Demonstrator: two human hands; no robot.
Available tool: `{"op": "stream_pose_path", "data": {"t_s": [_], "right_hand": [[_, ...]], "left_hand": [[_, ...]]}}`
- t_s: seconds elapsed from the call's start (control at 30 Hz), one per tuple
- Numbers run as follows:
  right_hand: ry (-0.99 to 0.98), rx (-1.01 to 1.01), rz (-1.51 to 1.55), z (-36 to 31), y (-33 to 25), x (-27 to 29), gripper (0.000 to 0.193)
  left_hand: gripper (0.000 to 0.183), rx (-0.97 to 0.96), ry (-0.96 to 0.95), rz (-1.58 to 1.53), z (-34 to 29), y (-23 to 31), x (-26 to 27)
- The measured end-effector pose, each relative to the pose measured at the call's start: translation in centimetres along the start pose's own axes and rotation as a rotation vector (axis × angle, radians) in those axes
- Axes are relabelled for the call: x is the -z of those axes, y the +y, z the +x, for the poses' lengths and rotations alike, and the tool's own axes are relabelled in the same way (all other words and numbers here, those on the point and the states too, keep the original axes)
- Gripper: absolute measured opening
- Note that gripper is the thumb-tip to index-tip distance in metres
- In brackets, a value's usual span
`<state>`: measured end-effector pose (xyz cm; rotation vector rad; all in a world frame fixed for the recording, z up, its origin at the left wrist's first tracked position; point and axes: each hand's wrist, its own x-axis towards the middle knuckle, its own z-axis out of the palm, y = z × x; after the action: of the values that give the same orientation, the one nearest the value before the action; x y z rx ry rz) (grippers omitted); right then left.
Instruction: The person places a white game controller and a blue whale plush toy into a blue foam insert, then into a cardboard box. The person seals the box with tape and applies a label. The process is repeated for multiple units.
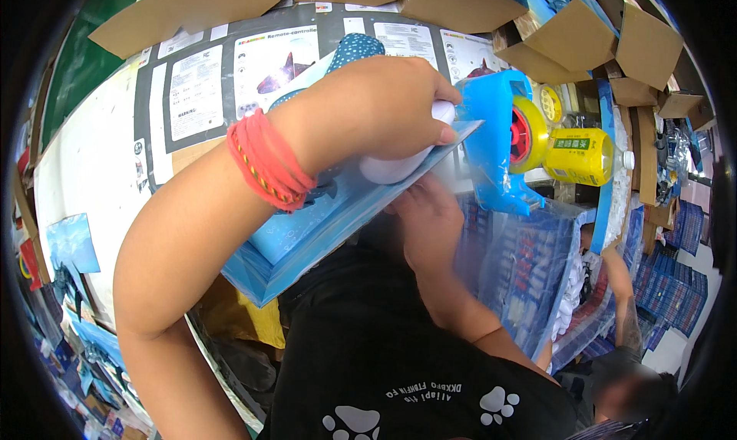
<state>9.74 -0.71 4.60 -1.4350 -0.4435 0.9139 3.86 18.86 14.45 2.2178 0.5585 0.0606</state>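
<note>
My left hand [399, 106], with red bands round its wrist, reaches across from the left. Its fingers are closed round a smooth white rounded thing [391, 170], partly hidden, at the opening of a blue cardboard box [288, 267]. The box is tilted above the table's near edge. My right hand [431, 217] grips its near side from below, with some fingertips out of sight. Beyond my left forearm a blue piece with white dots [358, 50] sticks up, its lower part covered by the arm.
To the right stand a blue tape dispenser [495, 145] with yellow tape [531, 133] and a yellow bottle [580, 156]. Open cartons [564, 45] line the far side. Wrapped blue packages [510, 263] lie at the right, near another person's arm [616, 286].
</note>
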Motion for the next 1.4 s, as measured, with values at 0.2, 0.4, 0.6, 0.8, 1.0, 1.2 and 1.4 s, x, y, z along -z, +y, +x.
{"op": "stream_pose_path", "data": {"t_s": [0.2, 0.4, 0.6, 0.8, 1.0, 1.2, 1.4], "right_hand": [[-0.045, 0.300, -0.169, -0.5, -1.0, 0.0, 0.023], [-0.120, -0.175, 0.262, 1.0, -1.5, 0.2, 0.028], [0.010, -0.005, 0.064, -0.8, -0.6, -1.7, 0.027], [-0.315, -0.140, 0.090, 0.1, -0.8, 0.5, 0.016], [-0.052, 0.039, 0.076, -0.6, -1.2, -1.1, 0.019], [-0.187, 0.067, -0.229, -0.1, -0.8, 0.2, 0.023], [-0.167, -0.223, 0.121, 0.5, -1.1, 0.0, 0.030]], "left_hand": [[0.041, 0.012, 0.050, 0.025, -0.4, 0.4, -0.3], [0.041, -0.032, 0.043, 0.035, -0.4, 0.2, 0.1], [0.045, -0.023, 0.014, 0.057, -0.4, 0.2, 0.3], [0.045, 0.129, -0.095, 0.041, -0.1, 1.8, 0.9], [0.044, 0.049, -0.107, 0.007, 0.2, 1.0, 0.3], [0.043, -0.041, -0.069, -0.022, 0.1, 0.2, 0.2], [0.044, -0.039, -0.025, 0.006, -0.2, -0.1, -0.3]]}}
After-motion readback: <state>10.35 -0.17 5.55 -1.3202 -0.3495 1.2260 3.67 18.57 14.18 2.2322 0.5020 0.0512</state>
